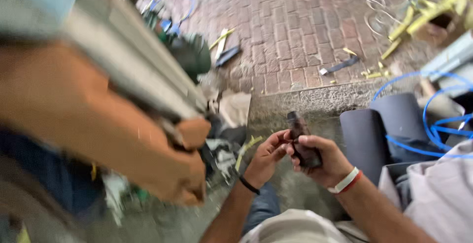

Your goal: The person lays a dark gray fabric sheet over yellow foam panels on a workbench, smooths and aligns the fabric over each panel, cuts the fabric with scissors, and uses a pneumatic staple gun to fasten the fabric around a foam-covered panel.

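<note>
Here, dark tool (303,142) in both hands

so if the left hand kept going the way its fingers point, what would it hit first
The left hand points right, toward the dark, oblong object gripped in the right hand. Its fingers already look to be touching that object, so it would meet that first, though depth is hard to judge.

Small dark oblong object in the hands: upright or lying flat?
Roughly upright: the small dark oblong object stands on end in the right hand, top poking above the fingers.
</note>
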